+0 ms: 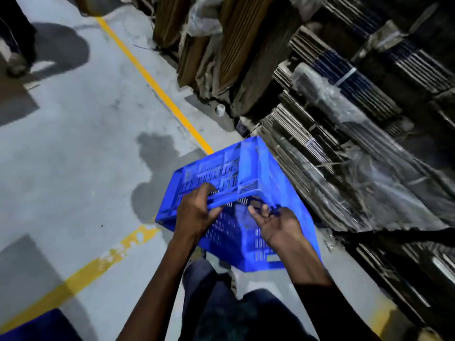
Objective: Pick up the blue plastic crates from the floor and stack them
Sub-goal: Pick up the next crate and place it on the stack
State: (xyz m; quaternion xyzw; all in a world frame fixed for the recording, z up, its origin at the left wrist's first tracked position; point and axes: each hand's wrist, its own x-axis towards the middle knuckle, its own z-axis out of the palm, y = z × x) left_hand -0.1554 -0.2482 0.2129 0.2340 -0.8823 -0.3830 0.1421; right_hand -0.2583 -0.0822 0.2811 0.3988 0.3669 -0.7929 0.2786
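Dark trousers [236, 313] fill the bottom of the view, and two bare forearms reach out over them to a blue crate [246, 173] held tilted off the floor [73, 134]. Its slotted side faces up and toward the person, and its far corner points at the bundles of flattened cardboard [320, 153] stacked along the right. On the left hand [197, 212] the grip is clamped on the crate's rim bar, fingers curled over the top of it and thumb under. The right hand [278, 225] is at the same rim just beside it, fingers hooked in through the slots, so that grip is closed on the crate too. Beneath the crate a yellow line [152, 80] runs away across the grey floor, and a second, worn yellow stripe [81, 274] crosses near the person's feet. A small white cup [220, 110] sits at the foot of the cardboard. Another person's leg [14, 33] shows at the top left corner.
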